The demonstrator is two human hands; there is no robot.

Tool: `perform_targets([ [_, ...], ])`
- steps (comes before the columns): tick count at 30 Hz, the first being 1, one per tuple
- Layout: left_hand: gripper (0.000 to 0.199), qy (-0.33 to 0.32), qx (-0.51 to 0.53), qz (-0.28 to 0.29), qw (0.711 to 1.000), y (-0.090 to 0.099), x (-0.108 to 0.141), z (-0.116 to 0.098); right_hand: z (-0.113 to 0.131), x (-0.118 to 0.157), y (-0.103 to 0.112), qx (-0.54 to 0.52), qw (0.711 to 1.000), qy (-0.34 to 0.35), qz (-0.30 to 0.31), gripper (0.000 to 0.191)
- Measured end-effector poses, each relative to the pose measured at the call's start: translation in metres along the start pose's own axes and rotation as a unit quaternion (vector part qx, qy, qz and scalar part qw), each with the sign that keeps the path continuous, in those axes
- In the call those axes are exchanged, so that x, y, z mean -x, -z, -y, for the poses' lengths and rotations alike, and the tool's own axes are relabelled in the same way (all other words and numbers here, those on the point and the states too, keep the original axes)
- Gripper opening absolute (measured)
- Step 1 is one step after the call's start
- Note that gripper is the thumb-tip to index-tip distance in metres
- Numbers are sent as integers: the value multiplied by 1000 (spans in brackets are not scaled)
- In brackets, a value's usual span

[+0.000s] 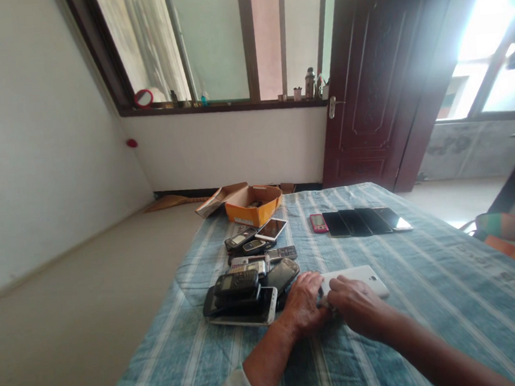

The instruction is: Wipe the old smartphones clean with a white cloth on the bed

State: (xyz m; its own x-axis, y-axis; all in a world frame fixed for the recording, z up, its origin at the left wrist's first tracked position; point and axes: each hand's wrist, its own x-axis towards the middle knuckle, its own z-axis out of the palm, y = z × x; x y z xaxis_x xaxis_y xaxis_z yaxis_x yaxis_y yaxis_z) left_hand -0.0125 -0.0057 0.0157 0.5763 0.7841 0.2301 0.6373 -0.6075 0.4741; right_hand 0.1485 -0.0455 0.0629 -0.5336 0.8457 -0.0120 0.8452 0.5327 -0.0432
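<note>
A white phone (362,275) lies back side up on the striped bedcover, its camera at the far right end. My left hand (304,302) is closed on the phone's left end. Curled fingers of my right hand (355,304) press on the phone's near side, close beside my left hand. A small pale, crumpled bit shows between the two hands; I cannot make out what it is. Left of my hands is a pile of old phones, with a black keypad phone (236,283) on top and a white-edged smartphone (267,306) below it.
An orange box (254,208) with its lid (222,198) beside it stands at the far edge. A white smartphone (272,229) lies before it. To the right, a pink phone (318,223) and several dark phones (361,222) form a row. Behind are a door (369,87) and a windowsill.
</note>
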Motion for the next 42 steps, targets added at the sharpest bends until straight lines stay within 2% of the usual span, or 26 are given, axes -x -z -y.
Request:
perform_targets([
  [7, 57, -14, -8, -7, 1000, -1, -1, -1, 0, 4, -8, 15, 999, 22, -42, 20],
  [17, 63, 1, -13, 5, 1000, 5, 1, -6, 2, 7, -11, 28, 996, 33, -74, 17],
  [25, 65, -5, -8, 1, 1000, 3, 1, -5, -24, 21, -16, 46, 995, 20, -83, 21],
  [29, 67, -2, -6, -2, 1000, 3, 2, -6, -33, 24, -15, 54, 994, 38, -83, 21],
  [37, 71, 23, -14, 23, 999, 2, 2, -5, -12, 10, -13, 45, 992, 86, -75, 16],
  [42, 68, 18, -11, 18, 1000, 5, 2, -8, -21, 15, -15, 30, 992, 78, -92, 19],
])
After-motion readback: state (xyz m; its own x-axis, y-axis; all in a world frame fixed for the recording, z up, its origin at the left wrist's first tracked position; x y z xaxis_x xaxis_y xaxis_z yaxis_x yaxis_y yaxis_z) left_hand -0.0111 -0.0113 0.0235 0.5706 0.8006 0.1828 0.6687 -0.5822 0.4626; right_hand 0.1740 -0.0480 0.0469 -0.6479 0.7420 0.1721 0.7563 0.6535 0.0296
